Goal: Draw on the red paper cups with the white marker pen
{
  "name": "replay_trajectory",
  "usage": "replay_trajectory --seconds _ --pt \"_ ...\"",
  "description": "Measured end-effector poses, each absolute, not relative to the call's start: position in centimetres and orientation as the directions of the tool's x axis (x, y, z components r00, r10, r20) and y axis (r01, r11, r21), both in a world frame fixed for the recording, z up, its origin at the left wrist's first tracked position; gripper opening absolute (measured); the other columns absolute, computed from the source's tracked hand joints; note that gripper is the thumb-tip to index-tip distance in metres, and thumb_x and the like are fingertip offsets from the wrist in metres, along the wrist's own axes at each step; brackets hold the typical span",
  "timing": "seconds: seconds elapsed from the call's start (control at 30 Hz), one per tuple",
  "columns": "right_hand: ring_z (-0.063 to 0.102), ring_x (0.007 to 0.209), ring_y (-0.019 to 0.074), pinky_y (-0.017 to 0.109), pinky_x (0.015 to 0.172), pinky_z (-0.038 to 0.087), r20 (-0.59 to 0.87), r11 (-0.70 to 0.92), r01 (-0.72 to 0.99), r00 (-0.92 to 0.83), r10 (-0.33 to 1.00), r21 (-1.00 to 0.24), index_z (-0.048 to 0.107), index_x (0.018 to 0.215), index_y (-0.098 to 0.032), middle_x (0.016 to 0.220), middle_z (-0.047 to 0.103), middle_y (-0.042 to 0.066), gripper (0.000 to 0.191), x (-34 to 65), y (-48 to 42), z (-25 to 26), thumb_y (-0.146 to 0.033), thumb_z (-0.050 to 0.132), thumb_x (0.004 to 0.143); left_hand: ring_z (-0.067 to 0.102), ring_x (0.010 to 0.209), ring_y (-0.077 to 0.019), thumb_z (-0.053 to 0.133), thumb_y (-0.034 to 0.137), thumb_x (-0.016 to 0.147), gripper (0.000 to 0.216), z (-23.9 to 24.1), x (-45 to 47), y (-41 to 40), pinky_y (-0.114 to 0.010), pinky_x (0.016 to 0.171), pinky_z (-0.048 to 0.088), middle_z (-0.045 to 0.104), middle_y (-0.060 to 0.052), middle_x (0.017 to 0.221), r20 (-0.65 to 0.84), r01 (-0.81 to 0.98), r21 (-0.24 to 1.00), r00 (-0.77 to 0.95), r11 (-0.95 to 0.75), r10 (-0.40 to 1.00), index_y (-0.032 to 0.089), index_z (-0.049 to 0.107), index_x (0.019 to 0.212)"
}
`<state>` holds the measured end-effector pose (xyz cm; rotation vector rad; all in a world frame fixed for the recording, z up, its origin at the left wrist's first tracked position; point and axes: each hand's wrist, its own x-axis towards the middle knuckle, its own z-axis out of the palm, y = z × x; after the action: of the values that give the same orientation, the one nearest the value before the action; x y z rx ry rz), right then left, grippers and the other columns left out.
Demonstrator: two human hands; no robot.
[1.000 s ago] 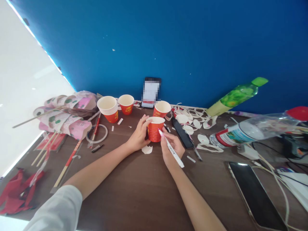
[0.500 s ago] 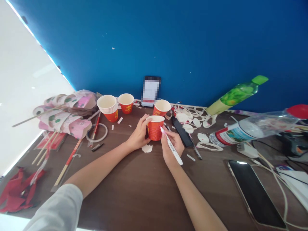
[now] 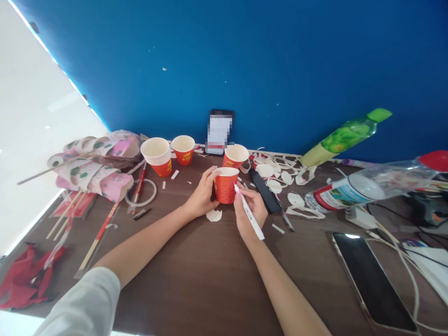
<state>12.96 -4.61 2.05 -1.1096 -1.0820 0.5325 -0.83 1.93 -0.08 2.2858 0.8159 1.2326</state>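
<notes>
My left hand [image 3: 204, 193] is wrapped round the left side of a red paper cup [image 3: 226, 189], thumb low and fingers near the rim. The cup stands upright on the dark table. In my right hand [image 3: 252, 214] is a white marker pen [image 3: 251, 215], its pink tip at the cup's right side. I cannot tell whether the tip presses on the paper. Another red paper cup [image 3: 235, 154] stands just behind the held one. A ragged piece of white paper [image 3: 214, 215] lies by my left thumb.
Stacked paper cups [image 3: 156, 156] and a single cup [image 3: 183, 150] stand at back left. A phone [image 3: 219, 130] leans on the blue wall. White paper scraps [image 3: 275, 172] and a black box cutter [image 3: 265, 190] lie right. A green-capped bottle [image 3: 345, 137] and dark phone [image 3: 373, 280] are farther right.
Almost nothing differs. The marker has tilted very slightly in my right hand, its back end shifting a little left. My left hand keeps its hold on the cup.
</notes>
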Motion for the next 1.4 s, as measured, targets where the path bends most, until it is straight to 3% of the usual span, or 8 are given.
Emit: replay_trajectory --seconds 0.27,0.4,0.53,0.63,0.7,0.77,1.0,1.4 --pt "0.073 0.090 0.0237 0.042 0.083 0.058 0.240 0.288 -0.005 0.538 0.808 -0.958 0.061 0.085 -0.018 0.090 0.074 0.008 0.026 13.1 -4.5 2.0 -0.044 0.064 0.081 0.019 0.141 -0.0391 0.071 0.015 0.064 0.099 -0.2 -0.8 1.8 -0.060 0.111 0.029 0.017 -0.020 0.144 0.571 0.310 0.642 0.417 -0.701 0.707 0.020 0.010 0.142" --pt "0.071 0.099 0.0262 0.046 0.089 0.055 0.314 0.370 -0.053 0.425 0.849 -0.928 0.059 0.079 -0.019 0.087 0.073 0.006 0.031 13.6 -4.5 1.4 -0.050 0.055 0.086 0.025 0.136 -0.0397 0.075 0.022 0.062 0.108 -0.1 -0.9 1.7 -0.060 0.109 0.032 0.021 -0.019 0.139 0.553 0.257 0.674 0.446 -0.693 0.704 0.020 0.005 0.144" --pt "0.073 0.089 0.0254 0.044 0.084 0.057 0.388 0.413 0.048 0.454 0.802 -0.910 0.061 0.077 -0.020 0.072 0.069 0.004 0.043 14.0 -4.6 1.7 -0.055 0.040 0.091 0.027 0.136 -0.0391 0.074 0.019 0.064 0.102 0.0 -1.0 1.7 -0.061 0.110 0.030 0.023 -0.018 0.139 0.529 0.278 0.683 0.448 -0.675 0.721 0.023 0.010 0.143" --pt "0.073 0.084 0.0227 0.041 0.082 0.057 0.351 0.313 0.166 0.555 0.754 -0.935 0.062 0.083 -0.019 0.068 0.071 0.003 0.027 14.0 -4.8 2.5 -0.045 0.054 0.088 0.025 0.138 -0.0396 0.074 0.017 0.064 0.100 0.0 -1.0 1.9 -0.061 0.111 0.030 0.025 -0.019 0.140 0.554 0.259 0.666 0.455 -0.699 0.697 0.024 0.011 0.142" --pt "0.074 0.082 0.0224 0.039 0.079 0.059 0.321 0.289 0.148 0.566 0.759 -0.946 0.062 0.090 -0.018 0.084 0.075 0.007 0.022 13.8 -5.0 3.2 -0.037 0.068 0.079 0.024 0.140 -0.0391 0.074 0.017 0.066 0.098 0.1 -1.0 2.0 -0.060 0.111 0.030 0.029 -0.019 0.140 0.565 0.244 0.658 0.466 -0.712 0.681 0.023 0.012 0.141" --pt "0.073 0.092 0.0250 0.041 0.083 0.059 0.325 0.311 0.119 0.530 0.783 -0.943 0.064 0.089 -0.018 0.099 0.075 0.012 0.022 13.6 -5.1 3.6 -0.032 0.072 0.075 0.024 0.141 -0.0378 0.074 0.018 0.068 0.095 0.2 -1.0 2.0 -0.059 0.112 0.029 0.031 -0.019 0.141 0.564 0.235 0.660 0.472 -0.714 0.677 0.023 0.013 0.141" --pt "0.069 0.103 0.0295 0.044 0.090 0.058 0.421 0.401 0.143 0.434 0.796 -0.905 0.068 0.077 -0.021 0.088 0.075 0.007 0.005 13.2 -5.1 3.7 -0.023 0.071 0.074 0.022 0.143 -0.0364 0.075 0.020 0.070 0.093 0.2 -0.9 1.9 -0.059 0.112 0.029 0.034 -0.020 0.142 0.563 0.217 0.674 0.470 -0.707 0.680 0.022 0.015 0.140" --pt "0.070 0.102 0.0268 0.039 0.086 0.060 0.468 0.420 0.207 0.431 0.772 -0.884 0.067 0.079 -0.022 0.089 0.075 0.006 0.005 13.0 -4.9 3.2 -0.024 0.070 0.076 0.025 0.143 -0.0360 0.077 0.020 0.070 0.092 0.0 -0.9 2.0 -0.060 0.111 0.028 0.037 -0.021 0.140 0.589 0.255 0.627 0.463 -0.736 0.662 0.022 0.016 0.139"
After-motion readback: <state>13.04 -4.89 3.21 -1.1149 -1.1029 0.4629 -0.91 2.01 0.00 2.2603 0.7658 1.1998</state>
